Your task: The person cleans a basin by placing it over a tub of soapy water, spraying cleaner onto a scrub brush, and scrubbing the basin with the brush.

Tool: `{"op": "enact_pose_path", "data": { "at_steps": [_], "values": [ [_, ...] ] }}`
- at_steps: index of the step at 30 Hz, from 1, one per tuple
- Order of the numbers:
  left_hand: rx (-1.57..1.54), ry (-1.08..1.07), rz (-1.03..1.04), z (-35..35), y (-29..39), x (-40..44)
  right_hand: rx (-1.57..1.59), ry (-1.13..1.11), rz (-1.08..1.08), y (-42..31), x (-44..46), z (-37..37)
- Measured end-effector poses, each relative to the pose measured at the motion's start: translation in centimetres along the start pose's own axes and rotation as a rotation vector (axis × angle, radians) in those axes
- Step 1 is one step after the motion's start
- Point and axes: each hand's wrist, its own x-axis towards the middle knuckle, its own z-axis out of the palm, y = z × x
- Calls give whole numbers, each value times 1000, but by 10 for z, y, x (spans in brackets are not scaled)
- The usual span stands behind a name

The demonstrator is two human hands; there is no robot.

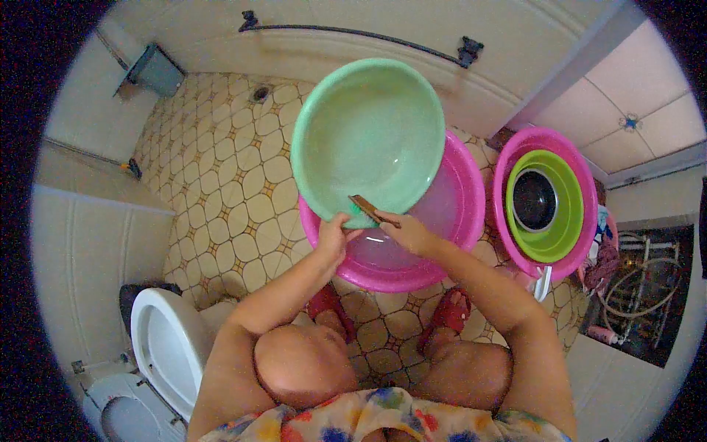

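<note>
A pale green basin [368, 132] is tilted over a pink basin [464, 214] that holds cloudy water. My left hand [335, 237] grips the near rim of the green basin. In my right hand [405, 233] is a brown brush [364, 207] with green bristles, its head against the inside of the green basin near the rim. The fingers of my right hand are closed round the handle.
At the right, a pink basin [508, 214] holds a lime green basin [519, 239] and a dark round bowl [535, 200]. A white toilet [166, 346] stands at the lower left, a grey bin [158, 71] at the upper left. A floor drain [261, 93] lies beyond.
</note>
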Motion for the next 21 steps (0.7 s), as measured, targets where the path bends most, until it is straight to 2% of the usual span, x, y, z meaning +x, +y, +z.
{"op": "enact_pose_path", "data": {
  "at_steps": [2, 5, 8, 11, 13, 15, 18, 21],
  "values": [
    [-56, 67, 27, -7, -1, 9, 120, -6, -58, 1, -3, 2],
    [-40, 85, 15, -10, 9, 5, -271, 119, 147, -24, -26, -54],
    [-33, 90, 5, -6, 10, 0, -551, 296, 348, 15, -17, -76],
    [-68, 73, 30, -2, 10, 3, -463, 274, 306, -8, -29, -53],
    [-74, 63, 33, -2, 12, 5, -277, 227, 161, -40, -44, -28],
    [-76, 21, 18, 3, 15, 0, -90, 162, 88, -38, -40, 3],
    [-127, -6, 7, -6, 11, 6, -82, 124, 87, -38, -35, 9],
    [-89, 67, 11, -11, 16, 10, -140, 331, 40, 16, -23, -8]
  ]
}}
